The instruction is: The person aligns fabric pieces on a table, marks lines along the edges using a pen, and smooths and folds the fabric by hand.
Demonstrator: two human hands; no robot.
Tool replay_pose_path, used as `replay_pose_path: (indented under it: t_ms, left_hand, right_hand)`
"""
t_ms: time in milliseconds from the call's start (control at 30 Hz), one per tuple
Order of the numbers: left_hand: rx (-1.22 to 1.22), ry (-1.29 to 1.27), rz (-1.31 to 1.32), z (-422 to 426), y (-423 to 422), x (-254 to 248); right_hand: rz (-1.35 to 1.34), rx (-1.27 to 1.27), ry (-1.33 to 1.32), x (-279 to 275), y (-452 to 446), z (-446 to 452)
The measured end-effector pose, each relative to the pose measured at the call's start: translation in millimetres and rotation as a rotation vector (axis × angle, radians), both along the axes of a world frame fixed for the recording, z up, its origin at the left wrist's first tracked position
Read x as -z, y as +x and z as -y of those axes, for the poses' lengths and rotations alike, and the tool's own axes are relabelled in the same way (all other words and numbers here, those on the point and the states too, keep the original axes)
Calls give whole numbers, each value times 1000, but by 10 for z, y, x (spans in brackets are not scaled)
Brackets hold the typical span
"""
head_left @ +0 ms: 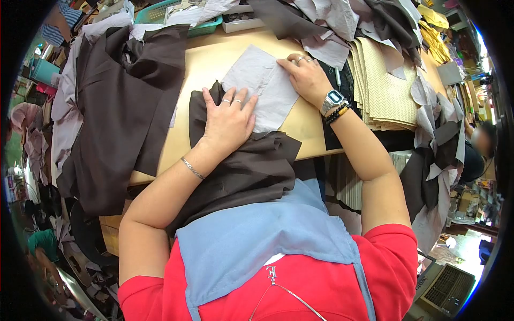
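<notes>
My left hand [229,120] lies spread over a light grey fabric piece [262,72], its fingertips resting on the cloth. At that piece's upper right edge is my right hand [309,80]. Its index finger stretches onto the corner, the thumb is lower on the edge, and the other fingers are bent. The grey piece lies flat on the table, partly over dark brown fabric [241,166], which bunches below my left hand and hangs over the table's front edge toward my lap.
A large dark brown cloth pile [123,101] drapes over the left of the table [209,59]. To the right sits a stack of woven-pattern cream sheets [383,85], with a white pen [338,76] beside it. A teal basket [152,15] and more cloth [326,21] stand behind.
</notes>
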State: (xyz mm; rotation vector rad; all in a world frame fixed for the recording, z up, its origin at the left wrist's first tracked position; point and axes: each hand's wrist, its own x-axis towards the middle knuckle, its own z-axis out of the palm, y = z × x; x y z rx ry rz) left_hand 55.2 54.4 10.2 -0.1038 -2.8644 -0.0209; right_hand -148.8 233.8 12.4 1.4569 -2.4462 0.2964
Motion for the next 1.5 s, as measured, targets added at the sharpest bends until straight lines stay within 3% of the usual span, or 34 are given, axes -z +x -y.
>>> replay_pose_path:
  t_ms: [100, 267, 400, 1033, 1500]
  left_hand:
    - [2, 23, -4, 3, -8, -2]
    - [-28, 13, -1, 1, 0, 9]
    - [-27, 22, 10, 21, 74, -60]
    - [2, 33, -73, 144, 417, -171]
    - [-23, 61, -102, 154, 519, -145]
  right_hand:
    - [-169, 37, -37, 12, 2, 56]
    - [356, -354, -141, -115, 585, 154]
    - [301, -370, -237, 46, 597, 116]
    - [76, -477, 22, -129, 726, 111]
    - [127, -488, 85, -61, 867, 97]
